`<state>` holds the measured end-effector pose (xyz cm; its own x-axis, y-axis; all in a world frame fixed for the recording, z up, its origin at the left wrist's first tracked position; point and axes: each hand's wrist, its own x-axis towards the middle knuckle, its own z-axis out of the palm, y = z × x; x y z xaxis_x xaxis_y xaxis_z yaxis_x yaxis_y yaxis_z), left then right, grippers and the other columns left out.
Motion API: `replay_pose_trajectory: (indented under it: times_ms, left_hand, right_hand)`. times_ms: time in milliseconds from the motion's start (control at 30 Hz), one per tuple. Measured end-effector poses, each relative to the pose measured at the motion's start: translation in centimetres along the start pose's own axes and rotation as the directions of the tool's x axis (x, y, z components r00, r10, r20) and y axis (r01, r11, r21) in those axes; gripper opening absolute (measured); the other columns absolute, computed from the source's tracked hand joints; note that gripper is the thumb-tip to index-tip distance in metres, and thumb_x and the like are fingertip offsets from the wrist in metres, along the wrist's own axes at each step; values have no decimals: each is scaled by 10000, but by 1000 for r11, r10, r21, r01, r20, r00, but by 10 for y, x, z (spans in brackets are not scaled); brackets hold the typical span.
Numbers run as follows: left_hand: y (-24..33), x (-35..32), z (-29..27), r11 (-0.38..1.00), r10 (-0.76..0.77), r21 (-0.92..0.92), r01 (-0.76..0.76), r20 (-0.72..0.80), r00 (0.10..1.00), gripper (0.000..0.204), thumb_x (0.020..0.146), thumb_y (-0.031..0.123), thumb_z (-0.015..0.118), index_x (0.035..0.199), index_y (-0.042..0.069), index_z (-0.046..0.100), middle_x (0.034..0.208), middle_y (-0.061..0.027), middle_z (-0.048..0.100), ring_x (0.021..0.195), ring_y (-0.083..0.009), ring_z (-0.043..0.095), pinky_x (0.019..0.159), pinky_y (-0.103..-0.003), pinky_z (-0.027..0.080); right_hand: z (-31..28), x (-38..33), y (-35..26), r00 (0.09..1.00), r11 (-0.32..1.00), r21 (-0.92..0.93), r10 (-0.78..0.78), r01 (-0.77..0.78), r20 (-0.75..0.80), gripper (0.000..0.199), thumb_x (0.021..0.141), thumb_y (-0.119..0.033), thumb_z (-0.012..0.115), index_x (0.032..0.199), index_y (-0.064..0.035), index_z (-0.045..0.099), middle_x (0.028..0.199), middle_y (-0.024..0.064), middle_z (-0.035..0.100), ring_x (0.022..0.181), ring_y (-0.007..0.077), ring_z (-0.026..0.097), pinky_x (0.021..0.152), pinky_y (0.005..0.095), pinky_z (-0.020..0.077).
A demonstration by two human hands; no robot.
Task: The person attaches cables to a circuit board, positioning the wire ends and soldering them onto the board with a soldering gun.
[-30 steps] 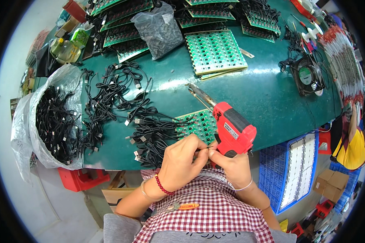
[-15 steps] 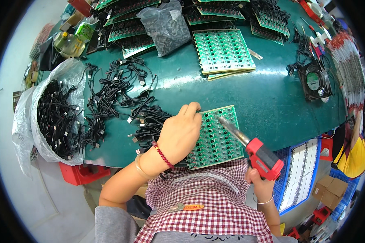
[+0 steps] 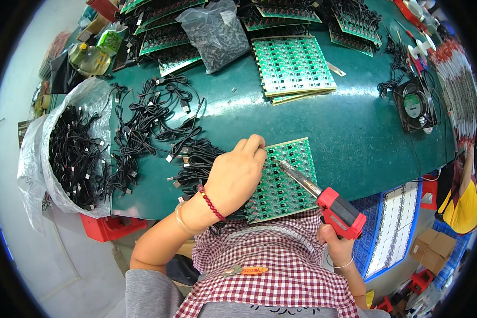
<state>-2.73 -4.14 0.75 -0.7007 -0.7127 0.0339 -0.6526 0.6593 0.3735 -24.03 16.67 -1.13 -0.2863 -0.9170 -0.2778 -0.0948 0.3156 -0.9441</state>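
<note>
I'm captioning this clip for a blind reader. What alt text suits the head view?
A person's left hand presses on a green circuit board panel at the near edge of a green table, while the right hand holds a red soldering gun with its tip over the board. Black cables lie to the left.

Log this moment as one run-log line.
left hand: rests on green circuit panel | right hand: holds red soldering gun, tip over panel

Two hands, one soldering gun, one fan.
</note>
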Motion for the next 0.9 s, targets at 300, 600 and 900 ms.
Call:
replay_pose_trajectory:
  times_ms: [300, 600, 900]
  left_hand:
    - [0, 0, 3, 1000, -25, -9, 25, -14, 1000, 145, 734, 21, 618, 854, 2, 540, 1016, -66, 527, 880, -220, 589, 645, -321, 517]
    - [-2, 1, 2, 1000, -19, -3, 19, 3, 1000, 149, 721, 18, 621, 849, 6, 546, 1017, -67, 527, 890, -229, 590, 651, -329, 523]
    - [-1, 0, 3, 1000, -18, 8, 18, 6, 1000, 143, 730, 15, 612, 860, 1, 554, 1014, -70, 527, 881, -230, 590, 639, -339, 528]
  right_hand:
    - [0, -4, -1, 993, 993, 37, 114, -115, 17, 249, 848, -173, 695, 995, 2, 597, 817, 56, 610, 710, 130, 569, 641, 289, 465]
    - [7, 0, 0, 999, 999, 16, 43, -43, 18, 213, 876, -179, 663, 924, 4, 566, 646, 45, 573, 539, 112, 521, 509, 260, 426]
    - [-3, -11, 11, 988, 985, 68, 155, -156, 26, 329, 820, -142, 724, 1101, -8, 617, 1014, 66, 644, 889, 149, 598, 783, 309, 491]
